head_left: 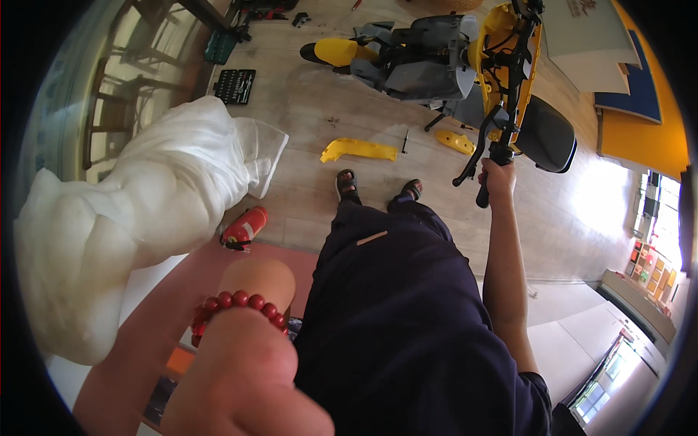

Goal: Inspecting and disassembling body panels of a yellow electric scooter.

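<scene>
Our right hand (499, 176) reaches forward on a nearly straight arm, its fingers wrapped around the near end of a black handlebar (516, 80). Our left hand (247, 378) is large and close to the camera at the lower left, beyond a red bead bracelet (241, 299); its fingers are out of sight, so we cannot tell whether it holds anything.

The handlebar belongs to a yellow and grey scooter (429, 73), which stands ahead of us and to our right. The bar's long axis runs away from us, almost straight ahead, while the scooter's body stretches crosswise, from a yellow fender (336, 52) on the left to a black seat (549, 134) on the right. Our right hand is clearly the nearer one; the left is well apart from the bar. A dark lever (476, 149) slants just left of our grip.

Between us and the scooter, on the pale wooden floor (305, 109), lie a long yellow panel (358, 150), a slim black tool (406, 142) and a smaller yellow piece (456, 142). Farther left are a white draped statue (160, 174), a red fire extinguisher (246, 227) and an open socket case (235, 87).
</scene>
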Demonstrator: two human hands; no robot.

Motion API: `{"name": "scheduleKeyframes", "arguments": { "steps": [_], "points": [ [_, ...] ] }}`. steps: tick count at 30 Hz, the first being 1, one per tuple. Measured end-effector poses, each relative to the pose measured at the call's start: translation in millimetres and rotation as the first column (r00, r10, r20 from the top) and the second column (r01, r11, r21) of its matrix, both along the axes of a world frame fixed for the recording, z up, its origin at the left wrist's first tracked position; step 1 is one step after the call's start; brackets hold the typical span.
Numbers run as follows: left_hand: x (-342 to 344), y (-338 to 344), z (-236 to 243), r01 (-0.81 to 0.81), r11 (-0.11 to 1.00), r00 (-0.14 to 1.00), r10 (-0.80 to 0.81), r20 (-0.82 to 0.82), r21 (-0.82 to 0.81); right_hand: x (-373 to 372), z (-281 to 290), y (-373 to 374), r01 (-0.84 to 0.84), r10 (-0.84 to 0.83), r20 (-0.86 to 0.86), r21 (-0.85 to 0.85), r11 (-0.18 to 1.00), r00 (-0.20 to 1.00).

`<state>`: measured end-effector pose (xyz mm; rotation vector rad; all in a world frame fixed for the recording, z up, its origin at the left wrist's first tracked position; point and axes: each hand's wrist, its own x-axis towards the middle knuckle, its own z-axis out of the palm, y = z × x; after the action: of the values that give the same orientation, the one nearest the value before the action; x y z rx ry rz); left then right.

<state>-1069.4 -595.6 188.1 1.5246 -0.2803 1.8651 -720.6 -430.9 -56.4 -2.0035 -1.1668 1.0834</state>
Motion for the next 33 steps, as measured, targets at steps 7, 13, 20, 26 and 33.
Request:
{"name": "scheduleKeyframes", "arguments": {
  "steps": [7,13,20,26,33],
  "points": [
    [6.8,-1.6,-4.3,-0.187,0.982,0.982,0.188,0.022,-0.041,-1.8,1.5,-1.7,-0.033,0.033,0.011,0.032,0.999,0.999],
    [-2.6,9.0,-13.2,-0.238,0.971,0.959,0.240,-0.153,0.030,-3.7,5.0,-1.5,-0.028,0.029,-0.024,0.028,0.999,0.999],
    [-2.8,25.7,-115.5,-0.405,0.675,0.912,0.244,-0.331,-0.617,12.8,1.0,-1.4,-0.105,0.084,-0.239,-0.081,0.991,0.967],
    [19.3,8.8,-224.1,-0.275,0.097,0.960,0.088,-0.267,-0.957,41.0,-12.2,-2.4,-0.344,0.142,-0.711,-0.147,0.928,0.689],
    [31.9,9.7,-254.4,-0.365,-0.222,0.930,-0.036,-0.366,-0.904,55.3,-20.7,6.1,-0.482,0.136,-0.834,-0.168,0.860,0.534]
  ]
}}
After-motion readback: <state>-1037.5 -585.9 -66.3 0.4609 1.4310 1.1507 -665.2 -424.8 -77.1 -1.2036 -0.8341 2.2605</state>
